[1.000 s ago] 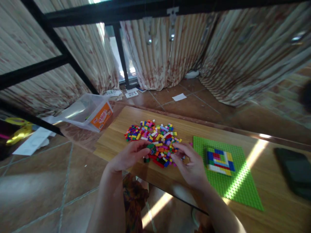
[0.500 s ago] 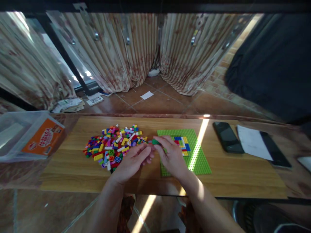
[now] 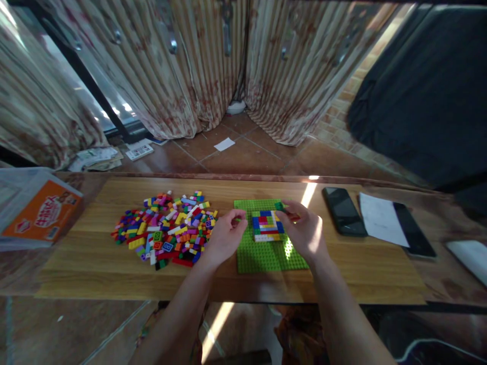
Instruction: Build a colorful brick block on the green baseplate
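My right hand (image 3: pixel 306 230) pinches a small green toy brick (image 3: pixel 279 206) over the far right part of the green baseplate (image 3: pixel 266 261). Under its fingertips, on the plate, lies a flat block of multicoloured bricks (image 3: pixel 268 226), partly covered by this hand. My left hand (image 3: pixel 227 235) is at the plate's left edge with thumb and fingers curled together; whatever may be between them is hidden. Just left of that hand spreads a pile of loose toy bricks (image 3: pixel 167 228) in many colours.
A wooden board (image 3: pixel 122 286) carries everything. To the right are a black phone (image 3: pixel 344 212), a white paper (image 3: pixel 380 218) and a dark flat device (image 3: pixel 414 230) under it. At the far left stands a clear plastic box (image 3: pixel 23 187) with an orange label. Sunlight stripes the plate.
My hands, together between the pile and the plate before, have moved apart. The right carried the green brick rightward over the plate; the left came to the plate's left edge. The view shifted slightly.
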`<state>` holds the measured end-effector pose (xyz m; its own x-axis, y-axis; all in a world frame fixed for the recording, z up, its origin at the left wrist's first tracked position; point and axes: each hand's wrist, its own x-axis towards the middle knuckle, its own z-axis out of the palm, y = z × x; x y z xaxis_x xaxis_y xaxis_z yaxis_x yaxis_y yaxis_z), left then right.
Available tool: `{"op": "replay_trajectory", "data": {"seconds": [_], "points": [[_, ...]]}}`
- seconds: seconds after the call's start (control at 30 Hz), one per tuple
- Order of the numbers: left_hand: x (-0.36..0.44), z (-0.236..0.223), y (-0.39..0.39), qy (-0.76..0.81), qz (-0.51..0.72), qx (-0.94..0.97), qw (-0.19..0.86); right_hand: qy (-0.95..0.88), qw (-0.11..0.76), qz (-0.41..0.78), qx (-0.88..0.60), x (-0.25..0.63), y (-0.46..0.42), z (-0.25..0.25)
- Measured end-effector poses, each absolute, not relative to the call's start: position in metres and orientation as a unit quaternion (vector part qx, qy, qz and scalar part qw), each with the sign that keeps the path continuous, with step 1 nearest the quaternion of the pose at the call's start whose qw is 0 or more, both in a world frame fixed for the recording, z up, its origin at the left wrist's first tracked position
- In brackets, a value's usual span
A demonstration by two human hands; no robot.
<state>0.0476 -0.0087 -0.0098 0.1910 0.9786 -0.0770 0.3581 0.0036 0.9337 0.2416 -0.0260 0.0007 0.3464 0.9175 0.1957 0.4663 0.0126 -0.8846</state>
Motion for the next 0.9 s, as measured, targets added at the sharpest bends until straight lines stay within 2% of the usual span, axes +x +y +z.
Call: {"op": "replay_trajectory", "data": {"seconds": [0.2, 0.67, 0.9], "points": [[0.057, -0.017, -0.005, 0.541, 0.331, 0.640, 0.434, -0.561, 0.444, 0.215, -0.665, 0.236, -0.025, 0.003], [0.066, -0.007, -0.013, 0.536, 0.322, 0.680, 0.383, -0.721, 0.258, 0.115, -0.633, 0.204, -0.020, -0.008], [0.067, -0.008, -0.017, 0.539, 0.328, 0.675, 0.382, -0.718, 0.266, 0.117, -0.633, 0.218, -0.023, -0.003]]}}
